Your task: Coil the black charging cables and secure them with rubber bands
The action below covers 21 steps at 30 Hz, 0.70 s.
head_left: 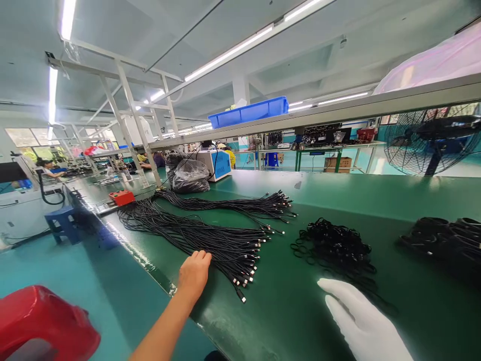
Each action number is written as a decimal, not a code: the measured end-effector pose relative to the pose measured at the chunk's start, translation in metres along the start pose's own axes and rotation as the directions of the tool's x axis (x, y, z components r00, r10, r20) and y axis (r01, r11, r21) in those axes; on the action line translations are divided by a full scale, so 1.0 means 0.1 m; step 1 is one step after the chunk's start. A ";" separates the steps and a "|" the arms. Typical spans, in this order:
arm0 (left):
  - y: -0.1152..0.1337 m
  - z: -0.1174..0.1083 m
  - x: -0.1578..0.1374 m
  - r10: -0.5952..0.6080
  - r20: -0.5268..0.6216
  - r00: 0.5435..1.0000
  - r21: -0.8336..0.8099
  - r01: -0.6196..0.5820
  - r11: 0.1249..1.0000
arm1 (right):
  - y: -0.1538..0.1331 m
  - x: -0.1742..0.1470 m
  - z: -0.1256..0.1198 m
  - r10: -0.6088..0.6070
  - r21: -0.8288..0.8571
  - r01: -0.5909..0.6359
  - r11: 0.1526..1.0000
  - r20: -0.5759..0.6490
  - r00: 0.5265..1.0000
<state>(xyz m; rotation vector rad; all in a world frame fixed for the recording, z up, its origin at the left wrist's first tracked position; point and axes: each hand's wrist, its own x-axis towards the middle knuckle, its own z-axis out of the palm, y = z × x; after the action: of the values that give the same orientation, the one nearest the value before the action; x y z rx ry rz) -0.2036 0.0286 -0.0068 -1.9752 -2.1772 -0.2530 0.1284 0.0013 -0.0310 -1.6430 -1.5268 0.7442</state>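
Note:
A long bundle of black USB cables (210,235) lies on the green tabletop, its metal plugs fanned towards the right. My bare left hand (194,273) is closed at the bundle's near edge, with curled fingers on a cable there; the fingertips are partly hidden. My right hand (363,318), in a white glove, is over the table at the lower right. A gap shows between its thumb and forefinger, and I see nothing in it. Just beyond it is a heap of thin black loops (334,245). A second bundle of black cables (233,203) lies behind the first.
Coiled black cables (447,240) sit at the far right. Behind the bundles are a dark plastic bag (188,175) and a blue-and-white machine (220,163). A red box (122,197) stands at the left. Overhead, a shelf holds a blue tray (250,113). Red stool (45,321) lower left.

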 end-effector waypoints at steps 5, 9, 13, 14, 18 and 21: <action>0.10 -0.05 -0.08 0.050 -0.002 0.999 -0.024 -0.050 0.998 | -0.03 0.00 0.00 0.047 0.053 -0.049 0.997 0.036 0.998; 0.15 -0.07 -0.11 0.077 0.113 0.991 -0.061 -0.070 0.996 | -0.02 -0.01 -0.01 0.035 0.055 -0.038 0.998 0.051 0.998; 0.16 -0.12 -0.09 0.150 0.194 0.969 -0.166 -0.119 0.979 | -0.01 -0.01 -0.02 0.042 0.075 -0.046 0.996 0.049 0.998; 0.17 -0.15 -0.09 0.184 0.215 0.959 -0.203 -0.141 0.969 | -0.01 -0.01 -0.02 0.033 0.085 -0.037 0.996 0.050 0.998; 0.25 -0.24 -0.19 0.275 0.279 0.920 -0.332 -0.176 0.927 | -0.04 -0.03 -0.02 -0.001 0.113 -0.007 0.994 0.073 0.997; 0.28 -0.27 -0.26 0.288 0.325 0.901 -0.380 -0.155 0.912 | -0.10 -0.05 -0.04 0.022 0.114 -0.033 0.993 0.098 0.995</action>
<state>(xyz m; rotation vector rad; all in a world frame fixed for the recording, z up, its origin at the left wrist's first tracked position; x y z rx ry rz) -0.1728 -0.0002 0.0129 -2.6451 -2.2049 -0.2539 0.1256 -0.0040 -0.0213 -1.5650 -1.5015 0.9218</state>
